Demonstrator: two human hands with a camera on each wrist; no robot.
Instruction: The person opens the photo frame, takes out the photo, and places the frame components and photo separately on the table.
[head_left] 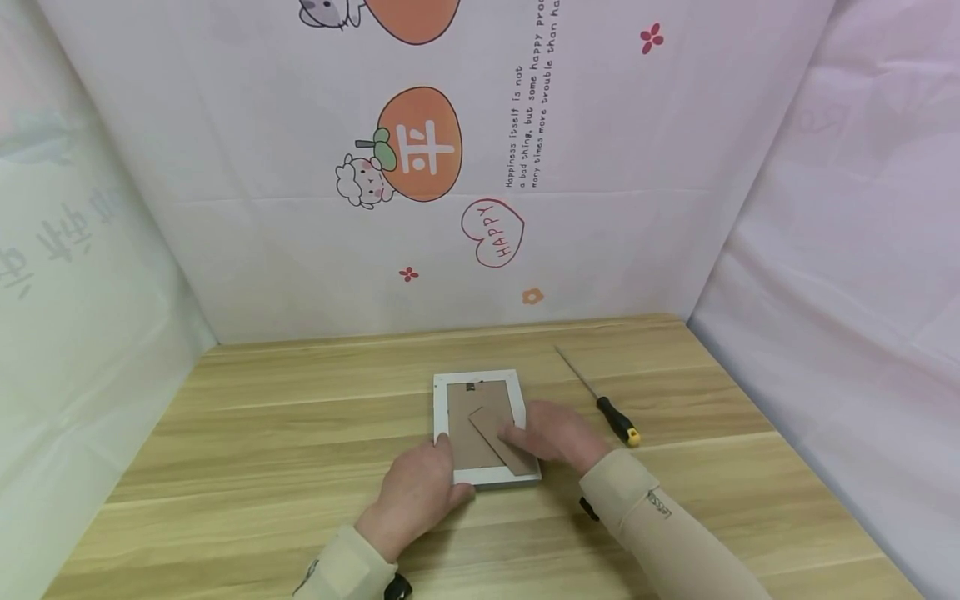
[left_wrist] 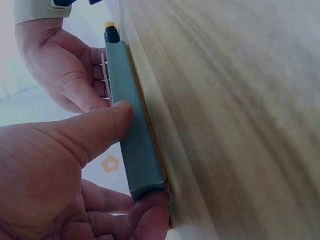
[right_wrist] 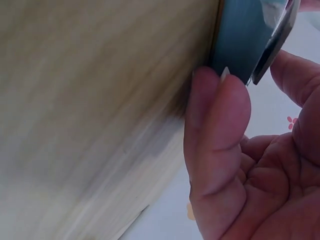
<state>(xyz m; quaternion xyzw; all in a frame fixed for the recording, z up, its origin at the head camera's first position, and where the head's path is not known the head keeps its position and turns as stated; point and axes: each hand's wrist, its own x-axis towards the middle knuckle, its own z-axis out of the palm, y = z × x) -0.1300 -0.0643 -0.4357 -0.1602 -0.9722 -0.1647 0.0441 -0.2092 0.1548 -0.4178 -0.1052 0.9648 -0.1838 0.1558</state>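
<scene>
A picture frame (head_left: pixel 441 408) with a white back border lies on the wooden table, its brown backing board (head_left: pixel 463 433) facing up. A slanted stand leg (head_left: pixel 495 435) sits on that board. My left hand (head_left: pixel 416 492) grips the frame's near left corner; in the left wrist view its thumb presses the blue-green edge (left_wrist: pixel 142 155) and its fingers lie around the corner. At the right side, my right hand (head_left: pixel 558 433) holds the frame, thumb on the stand leg. In the right wrist view, its fingertips (right_wrist: pixel 232 105) touch the frame's side.
A screwdriver (head_left: pixel 617 419) with a black and yellow handle lies right of the frame, tip pointing away. White printed cloth (head_left: pixel 300 250) hangs behind the table (head_left: pixel 247 467), and pale cloth also stands along both sides.
</scene>
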